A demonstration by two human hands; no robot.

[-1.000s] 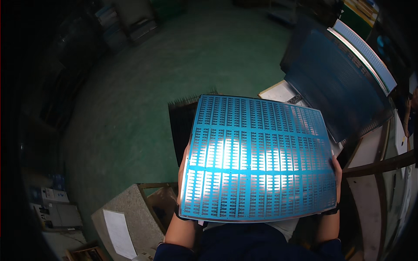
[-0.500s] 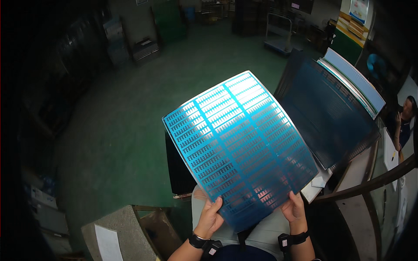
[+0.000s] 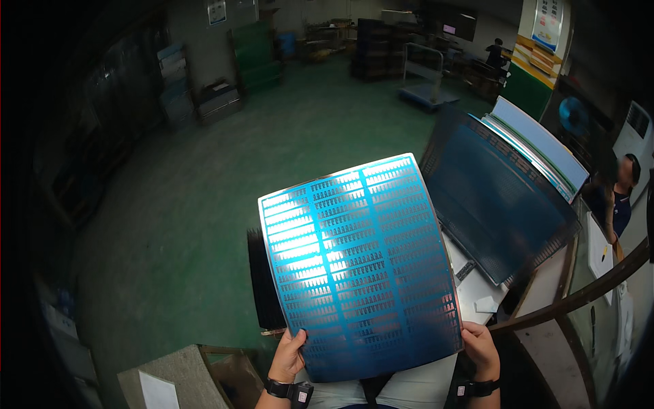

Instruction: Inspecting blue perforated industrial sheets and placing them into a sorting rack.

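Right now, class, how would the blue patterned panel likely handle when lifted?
The blue patterned panel is probably stiff: left hand and right hand hold its near end, yet no clear sag shows. Its glare suggests a smooth, perhaps slippery face.

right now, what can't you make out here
All in the head view:
left hand, right hand: partly hidden behind the blue panel
black thing: partly hidden behind that panel
white paper: cut off by lower edge
distant person: too small, dark for detail
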